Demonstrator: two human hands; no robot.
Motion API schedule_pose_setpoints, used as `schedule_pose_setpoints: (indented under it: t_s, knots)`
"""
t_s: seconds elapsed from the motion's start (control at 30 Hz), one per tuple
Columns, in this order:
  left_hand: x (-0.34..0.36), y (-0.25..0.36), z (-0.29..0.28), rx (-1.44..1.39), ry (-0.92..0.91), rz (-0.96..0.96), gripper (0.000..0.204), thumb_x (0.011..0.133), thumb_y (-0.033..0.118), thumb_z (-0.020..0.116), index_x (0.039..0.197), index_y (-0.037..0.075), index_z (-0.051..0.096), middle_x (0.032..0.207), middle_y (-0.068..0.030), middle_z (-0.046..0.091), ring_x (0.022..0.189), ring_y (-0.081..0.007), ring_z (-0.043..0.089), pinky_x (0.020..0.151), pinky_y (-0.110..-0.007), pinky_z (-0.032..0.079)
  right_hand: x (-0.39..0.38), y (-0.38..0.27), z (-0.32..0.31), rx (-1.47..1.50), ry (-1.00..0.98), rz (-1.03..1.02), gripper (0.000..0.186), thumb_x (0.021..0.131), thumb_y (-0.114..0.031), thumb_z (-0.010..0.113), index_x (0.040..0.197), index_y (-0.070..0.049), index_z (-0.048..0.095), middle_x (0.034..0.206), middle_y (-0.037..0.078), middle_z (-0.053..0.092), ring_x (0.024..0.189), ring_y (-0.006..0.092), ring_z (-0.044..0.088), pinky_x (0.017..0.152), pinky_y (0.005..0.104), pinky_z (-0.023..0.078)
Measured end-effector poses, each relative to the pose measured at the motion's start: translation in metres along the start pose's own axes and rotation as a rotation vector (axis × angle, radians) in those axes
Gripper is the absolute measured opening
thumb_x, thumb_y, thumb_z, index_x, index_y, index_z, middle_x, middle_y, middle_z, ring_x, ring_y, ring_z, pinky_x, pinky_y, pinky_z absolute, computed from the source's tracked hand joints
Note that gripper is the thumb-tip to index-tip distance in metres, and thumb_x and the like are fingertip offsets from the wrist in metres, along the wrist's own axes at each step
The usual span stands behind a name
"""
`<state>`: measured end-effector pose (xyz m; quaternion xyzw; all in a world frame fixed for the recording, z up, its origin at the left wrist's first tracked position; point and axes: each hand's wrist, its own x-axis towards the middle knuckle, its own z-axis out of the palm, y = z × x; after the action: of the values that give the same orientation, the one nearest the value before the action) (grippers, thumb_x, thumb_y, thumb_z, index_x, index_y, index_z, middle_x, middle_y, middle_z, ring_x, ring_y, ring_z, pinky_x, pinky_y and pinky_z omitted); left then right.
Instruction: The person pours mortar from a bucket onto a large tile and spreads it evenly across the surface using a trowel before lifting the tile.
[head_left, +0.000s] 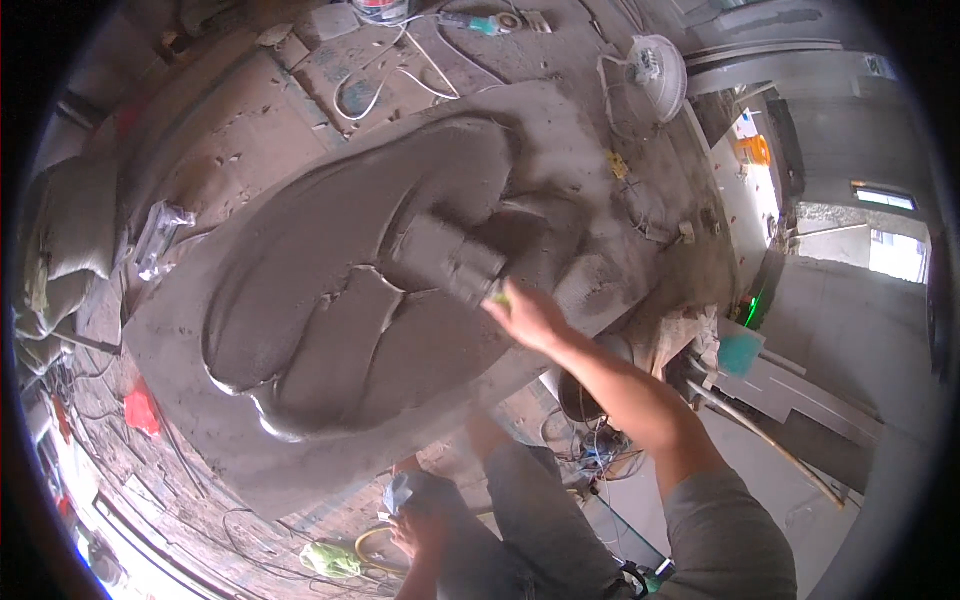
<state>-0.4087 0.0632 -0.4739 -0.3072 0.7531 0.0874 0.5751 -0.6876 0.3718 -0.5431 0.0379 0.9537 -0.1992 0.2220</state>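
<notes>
Pointing up-left, flat trowel (pixel 476 270), long axis diagonal

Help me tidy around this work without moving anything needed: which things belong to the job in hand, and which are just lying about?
In use:
- trowel, held in the right hand
- grey paste, spread
- flat slab, under the paste

Seemingly lying about, untouched:
- teal power tool
- orange container
- pale green bag
- red item

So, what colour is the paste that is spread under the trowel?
The paste is brownish grey, seen best in the head view.
</notes>
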Motion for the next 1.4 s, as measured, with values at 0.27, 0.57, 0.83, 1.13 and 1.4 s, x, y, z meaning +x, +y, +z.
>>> schedule_pose_setpoints:
  t_s: [0.27, 0.57, 0.83, 1.13, 1.4]
  knots:
    - [0.013, 0.019, 0.052, 0.082, 0.014, -0.048, 0.076, 0.078, 0.041, 0.066, 0.138, -0.001, 0.046, 0.139, -0.0267, 0.046, 0.129, -0.0408, 0.049, 0.107, -0.051, 0.039, 0.156, 0.142, -0.105, -0.219, 0.545, 0.165, 0.056, 0.099, -0.057, 0.049, 0.096, -0.002, 0.062, 0.083, 0.022, 0.071, 0.076, 0.0385, 0.070, 0.064, 0.0484, 0.054]
    - [-0.001, 0.046, 0.045, 0.065, -0.118, -0.124, 0.090, 0.083, 0.051, 0.066, 0.150, -0.001, 0.034, 0.156, -0.0311, 0.027, 0.140, -0.0421, 0.039, 0.114, -0.051, 0.034, 0.010, 0.100, -0.070, 0.194, -0.110, 0.085, 0.045, 0.101, -0.050, 0.053, 0.108, -0.006, 0.057, 0.084, 0.018, 0.068, 0.071, 0.0309, 0.069, 0.060, 0.0442, 0.053]
    - [-0.002, 0.064, 0.057, 0.153, -0.152, -0.152, 0.090, 0.083, 0.044, 0.069, 0.151, 0.001, 0.029, 0.157, -0.0308, 0.025, 0.141, -0.0425, 0.038, 0.114, -0.051, 0.033, 0.163, 0.225, -0.140, -0.149, 0.492, 0.207, 0.063, 0.097, -0.060, 0.051, 0.110, 0.000, 0.062, 0.085, 0.026, 0.070, 0.080, 0.0434, 0.070, 0.073, 0.0485, 0.056]
    - [0.000, 0.042, 0.088, 0.144, 0.127, -0.024, 0.069, 0.073, 0.040, 0.073, 0.126, 0.002, 0.049, 0.121, -0.0230, 0.052, 0.112, -0.0387, 0.058, 0.094, -0.052, 0.049, 0.220, 0.257, -0.166, 0.014, 0.463, 0.411, 0.072, 0.097, -0.062, 0.045, 0.122, 0.004, 0.060, 0.105, 0.031, 0.068, 0.095, 0.0441, 0.069, 0.085, 0.0498, 0.055]
    - [-0.009, 0.071, 0.051, 0.146, -0.192, -0.211, 0.087, 0.084, 0.046, 0.068, 0.148, 0.001, 0.030, 0.151, -0.0290, 0.033, 0.140, -0.0428, 0.036, 0.112, -0.055, 0.034, 0.180, 0.208, -0.173, 0.703, 0.226, 0.526, 0.052, 0.097, -0.056, 0.057, 0.110, -0.006, 0.059, 0.078, 0.010, 0.066, 0.056, 0.0204, 0.062, 0.052, 0.0372, 0.052]
